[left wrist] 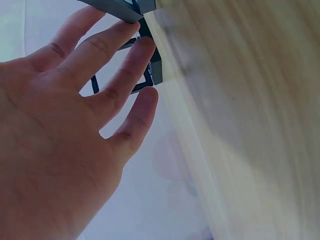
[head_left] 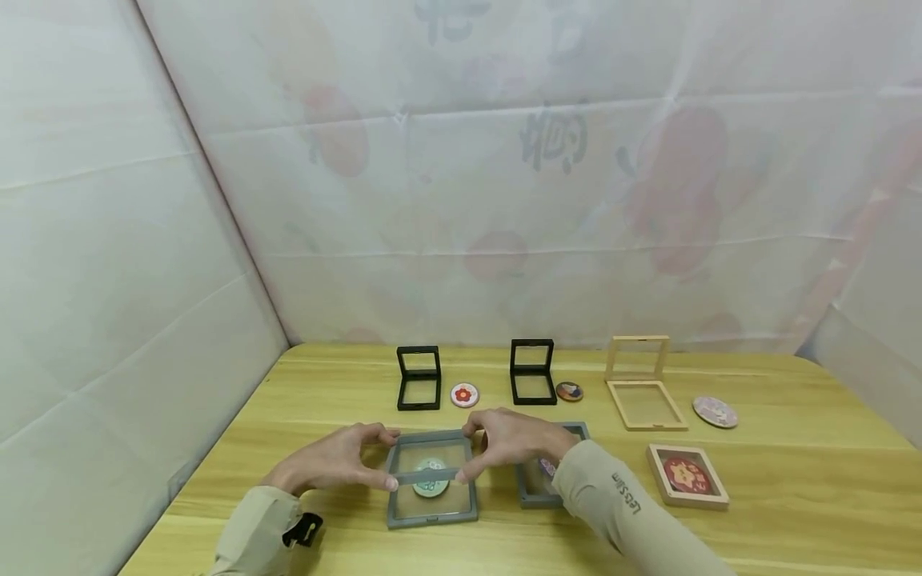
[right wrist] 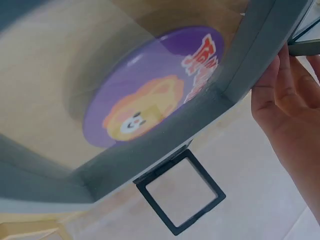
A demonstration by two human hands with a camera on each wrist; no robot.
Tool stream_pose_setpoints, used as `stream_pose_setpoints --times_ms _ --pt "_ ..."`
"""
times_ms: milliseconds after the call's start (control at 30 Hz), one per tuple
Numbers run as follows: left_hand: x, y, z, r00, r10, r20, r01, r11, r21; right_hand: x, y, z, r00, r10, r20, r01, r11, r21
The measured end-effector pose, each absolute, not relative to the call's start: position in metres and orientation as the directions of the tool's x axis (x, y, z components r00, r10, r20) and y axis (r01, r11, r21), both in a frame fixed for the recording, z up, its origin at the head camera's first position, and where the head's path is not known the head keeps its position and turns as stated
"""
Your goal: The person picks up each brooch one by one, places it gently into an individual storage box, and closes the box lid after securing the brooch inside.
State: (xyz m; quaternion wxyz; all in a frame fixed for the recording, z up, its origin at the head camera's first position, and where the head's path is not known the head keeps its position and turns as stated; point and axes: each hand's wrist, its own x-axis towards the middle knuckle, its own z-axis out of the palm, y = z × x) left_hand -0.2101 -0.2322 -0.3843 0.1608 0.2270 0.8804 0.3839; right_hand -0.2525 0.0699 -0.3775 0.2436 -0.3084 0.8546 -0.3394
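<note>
A grey display frame [head_left: 432,522] with clear film lies on the table, its lid [head_left: 421,475] raised and tilted over the base. Beneath the lid is a round pale green badge [head_left: 425,488], partly covered by the lid's edge. My left hand [head_left: 331,462] pinches the lid's left side between thumb and fingers. On the opposite side, my right hand [head_left: 510,440] holds the lid the same way. Under the right forearm sits another grey frame [right wrist: 160,142], closed around a purple badge [right wrist: 130,100] with an orange cartoon animal.
Two black frames [head_left: 419,404] [head_left: 533,401] stand open at the back, beside a flower badge [head_left: 464,394] and a dark badge [head_left: 570,391]. To the right are an open beige frame [head_left: 657,427], a pale purple badge [head_left: 715,412] and a closed beige frame [head_left: 695,501] holding a red badge.
</note>
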Motion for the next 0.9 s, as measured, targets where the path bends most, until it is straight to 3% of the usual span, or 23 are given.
stream_pose_setpoints --times_ms 567,900 --pt "-0.206 -0.225 -0.382 -0.846 0.524 -0.099 0.313 0.639 0.703 -0.249 0.068 -0.378 -0.681 -0.709 -0.183 -0.456 0.606 -0.651" --pt "-0.200 -0.218 -0.381 -0.845 0.530 -0.074 0.392 0.707 0.588 -0.246 0.065 -0.378 -0.659 -0.734 -0.164 -0.563 0.626 -0.540"
